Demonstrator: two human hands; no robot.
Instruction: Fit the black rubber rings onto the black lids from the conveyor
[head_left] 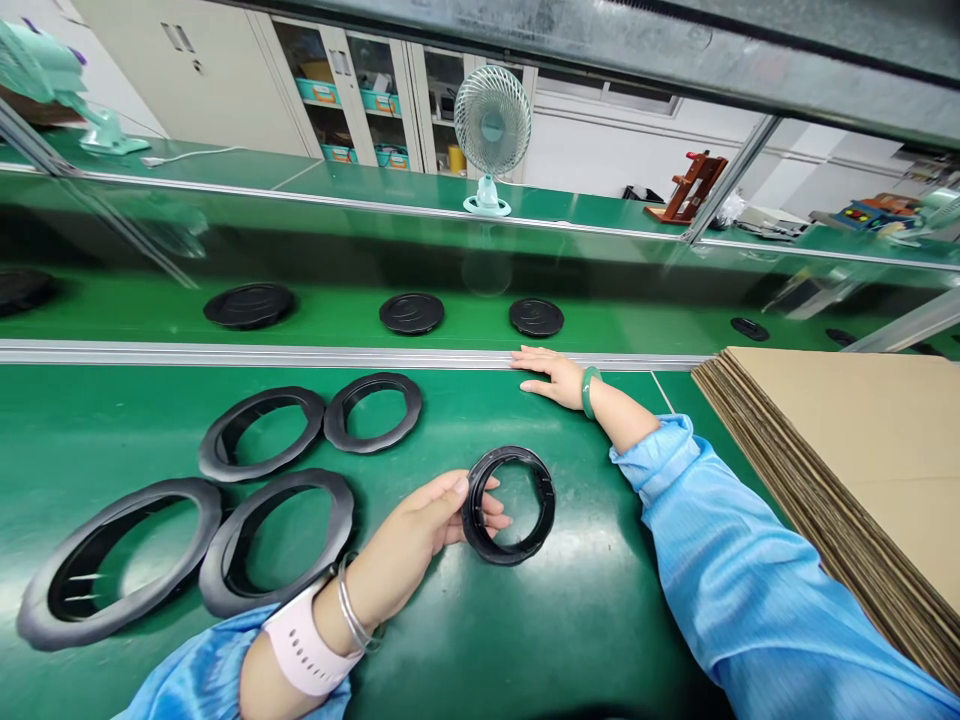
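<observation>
A black plastic ring is held upright by its left rim in my left hand, thumb in front and fingers behind, over the green table. My right hand lies with fingers stretched out at the metal rail and holds nothing. Just beyond its fingertips a black round disc lies on the green belt. Another black disc is to its left. Several larger black rings lie on the table at left, among them one ring near the rail and another close to my left wrist.
A stack of flat cardboard sheets occupies the right side of the table. Behind the belt runs a transparent panel, with a small fan on the counter beyond. A metal beam crosses overhead.
</observation>
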